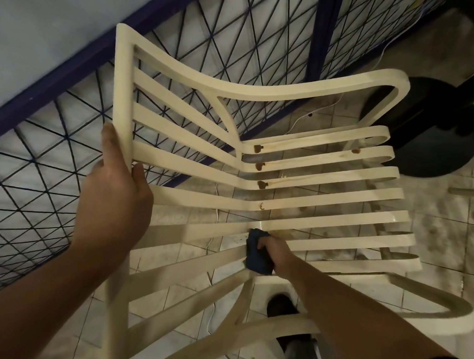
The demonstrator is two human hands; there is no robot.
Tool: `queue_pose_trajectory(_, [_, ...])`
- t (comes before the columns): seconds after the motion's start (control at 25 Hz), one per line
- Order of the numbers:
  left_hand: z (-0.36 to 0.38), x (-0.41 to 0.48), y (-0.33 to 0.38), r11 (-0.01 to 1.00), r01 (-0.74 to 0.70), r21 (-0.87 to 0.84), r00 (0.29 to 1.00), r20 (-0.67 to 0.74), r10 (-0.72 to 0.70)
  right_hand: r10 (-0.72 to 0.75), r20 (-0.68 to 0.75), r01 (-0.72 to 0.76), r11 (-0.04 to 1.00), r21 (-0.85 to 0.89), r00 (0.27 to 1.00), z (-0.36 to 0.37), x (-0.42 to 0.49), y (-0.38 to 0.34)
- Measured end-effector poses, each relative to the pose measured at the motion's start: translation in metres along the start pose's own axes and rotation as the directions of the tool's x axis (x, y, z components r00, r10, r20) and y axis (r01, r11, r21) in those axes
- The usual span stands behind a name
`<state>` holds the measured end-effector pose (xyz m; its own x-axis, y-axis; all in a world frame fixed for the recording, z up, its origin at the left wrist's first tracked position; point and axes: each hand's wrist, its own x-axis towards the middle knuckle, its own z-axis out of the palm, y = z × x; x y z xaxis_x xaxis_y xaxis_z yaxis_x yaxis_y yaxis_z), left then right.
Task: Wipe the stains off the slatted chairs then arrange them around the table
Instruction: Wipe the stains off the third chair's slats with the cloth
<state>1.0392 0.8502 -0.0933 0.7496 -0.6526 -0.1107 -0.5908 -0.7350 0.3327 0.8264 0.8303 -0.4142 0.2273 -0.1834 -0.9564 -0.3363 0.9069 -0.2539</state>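
The left hand [116,190] is gripping the cream slatted chair [297,198] by its top rail while the right hand [274,251] is scrubbing with a clutched blue cloth [257,252]. Honestly, those brown stains [259,166] are probably smearing along the slats if that cloth's already dirty.

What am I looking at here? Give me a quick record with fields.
chair: cream slatted chair, held by its back frame
left hand: grips the chair's back frame
right hand: holds a dark blue cloth against the slats at the seat bend
stains: brown spots on slats beyond the cloth, unwiped
nearby: black round base, blue lattice fence
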Motion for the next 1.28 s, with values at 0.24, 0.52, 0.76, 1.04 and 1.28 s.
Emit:
queue_pose_trajectory(0.24, [0.002,0.001,-0.001,1.0,-0.009,-0.009,1.0,-0.011,0.009,-0.121,0.339,0.142,0.989,-0.037,0.933,-0.005,-0.008,-0.011])
queue_pose_trajectory(0.52, [0.003,0.001,0.0,0.999,-0.004,0.046,0.999,-0.032,0.006,-0.411,0.115,0.424,0.835,-0.351,0.904,0.003,0.017,-0.014])
queue_pose_trajectory(0.76, [0.004,0.001,0.001,0.997,-0.007,0.07,0.999,-0.045,0.01,-0.525,-0.108,0.361,0.706,-0.609,0.844,-0.008,0.021,-0.015])
queue_pose_trajectory(1.04, [0.004,0.0,0.002,0.997,0.017,0.075,0.999,-0.037,-0.014,-0.548,-0.377,0.347,0.804,-0.483,0.746,-0.063,0.005,-0.007])
queue_pose_trajectory(1.28, [0.002,0.001,0.0,0.998,0.001,0.063,1.0,-0.023,0.0,-0.654,-0.25,0.385,0.664,-0.641,0.713,-0.023,0.003,-0.014])
